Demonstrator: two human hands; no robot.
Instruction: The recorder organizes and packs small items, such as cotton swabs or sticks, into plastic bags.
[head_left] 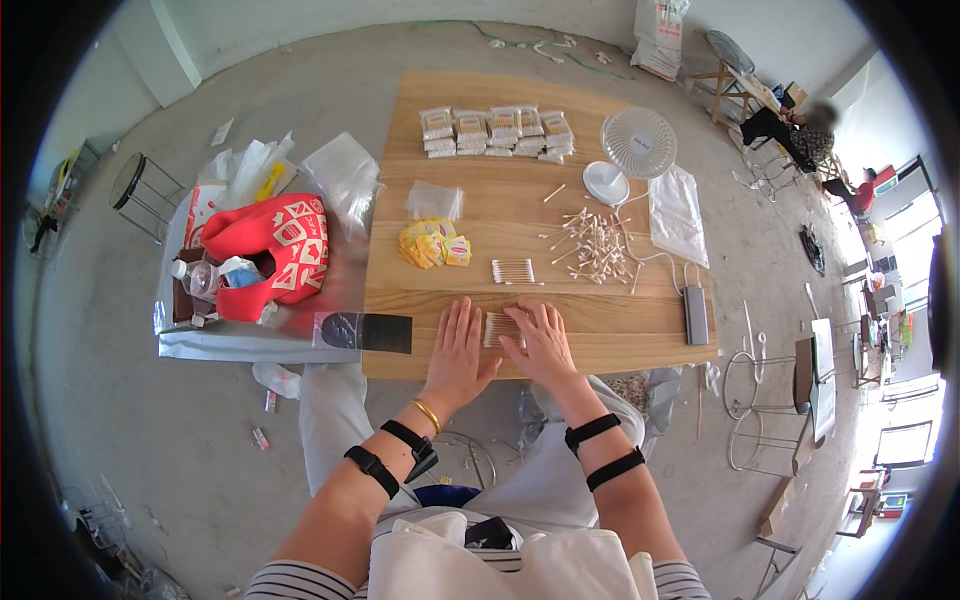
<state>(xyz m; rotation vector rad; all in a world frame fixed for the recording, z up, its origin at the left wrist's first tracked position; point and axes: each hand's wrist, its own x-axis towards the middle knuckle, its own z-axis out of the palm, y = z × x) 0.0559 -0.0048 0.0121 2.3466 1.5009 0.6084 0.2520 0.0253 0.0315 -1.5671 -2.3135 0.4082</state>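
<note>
My left hand point(459, 350) lies flat on the wooden table point(640, 345), fingers spread, just left of a small row of cotton swabs point(496, 328). My right hand point(540, 345) rests over the right part of that row, fingers touching the swabs. A second neat row of swabs point(513, 271) lies a little farther back. A loose heap of cotton swabs point(592, 246) is spread to the right of it. Yellow packets point(433, 243) lie left of the middle, with an empty clear bag point(434, 201) behind them.
Several filled clear bags point(497, 130) line the far edge. A small white fan point(636, 145) stands at the back right, a clear bag point(678, 215) and a grey power bank point(696, 314) along the right. A red bag point(280, 250) sits on a side surface left. Another person point(800, 135) sits far right.
</note>
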